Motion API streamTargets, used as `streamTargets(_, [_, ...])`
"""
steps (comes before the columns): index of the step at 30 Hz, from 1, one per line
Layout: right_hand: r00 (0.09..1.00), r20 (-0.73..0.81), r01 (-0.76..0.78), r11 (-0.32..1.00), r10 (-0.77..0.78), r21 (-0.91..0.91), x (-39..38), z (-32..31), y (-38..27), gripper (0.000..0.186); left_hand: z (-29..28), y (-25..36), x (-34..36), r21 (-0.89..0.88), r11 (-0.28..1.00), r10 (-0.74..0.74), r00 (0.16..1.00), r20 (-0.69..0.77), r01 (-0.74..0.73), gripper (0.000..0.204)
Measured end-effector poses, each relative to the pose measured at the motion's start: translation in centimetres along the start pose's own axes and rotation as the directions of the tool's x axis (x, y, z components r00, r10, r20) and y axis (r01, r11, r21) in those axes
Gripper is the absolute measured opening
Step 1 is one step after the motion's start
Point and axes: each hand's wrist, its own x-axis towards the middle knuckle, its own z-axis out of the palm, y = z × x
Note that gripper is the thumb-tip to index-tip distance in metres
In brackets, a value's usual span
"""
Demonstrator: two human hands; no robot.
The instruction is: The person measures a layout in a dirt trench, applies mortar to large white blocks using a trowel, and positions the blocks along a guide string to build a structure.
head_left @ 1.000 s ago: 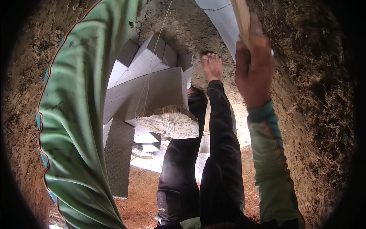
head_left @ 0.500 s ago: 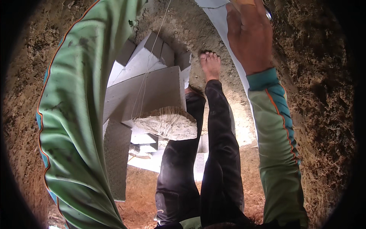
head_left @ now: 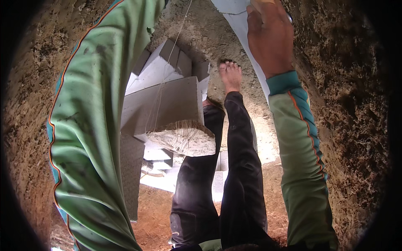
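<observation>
My right hand is at the top right, above a long white strip of block wall. Its fingers curl around something yellowish at the upper edge, mostly cut off, so I cannot make out its kind. Only the green sleeve of my left arm shows; it reaches up past the top edge, and the left hand is out of view. A thin string runs down from the top to a rough, pale broken end of block, where several strands are wound around it.
Grey-white blocks are stacked between my left arm and my legs. My bare foot rests on sandy ground. Rough earth walls rise at the left and the right. Reddish soil lies below.
The view has shifted slightly, with the blocks and foot a little lower. My right hand appears slightly further left, and my left sleeve a little further right. The right hand's grip looks unchanged.
</observation>
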Motion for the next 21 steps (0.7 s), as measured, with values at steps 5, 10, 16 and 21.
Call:
streamTargets(5, [0.998, 0.034, -0.049, 0.999, 0.049, 0.001, -0.2, 0.0, -0.8, 0.058, 1.5, -3.1, 0.6, -0.613, 0.780, -0.116, 0.992, 0.047, 0.121, 0.016])
streamTargets(10, [0.997, 0.072, -0.028, 0.999, 0.030, -0.031, 0.2, -0.3, -0.8, 0.055, 2.1, -5.4, 2.5, -0.890, 0.290, -0.356, 0.903, 0.240, 0.351, 0.019])
streamTargets(16, [0.973, 0.196, -0.114, 0.991, 0.125, -0.067, -0.2, 0.1, -0.6, 0.055, 2.4, -5.0, 1.0, -0.640, 0.758, -0.127, 0.991, 0.043, 0.125, 0.030])
streamTargets(21, [1.000, -0.019, 0.011, 1.000, -0.011, -0.018, -0.6, 0.8, -0.1, 0.056, 2.2, -3.5, 0.2, -0.528, 0.842, -0.112, 0.993, 0.030, 0.111, 0.051])
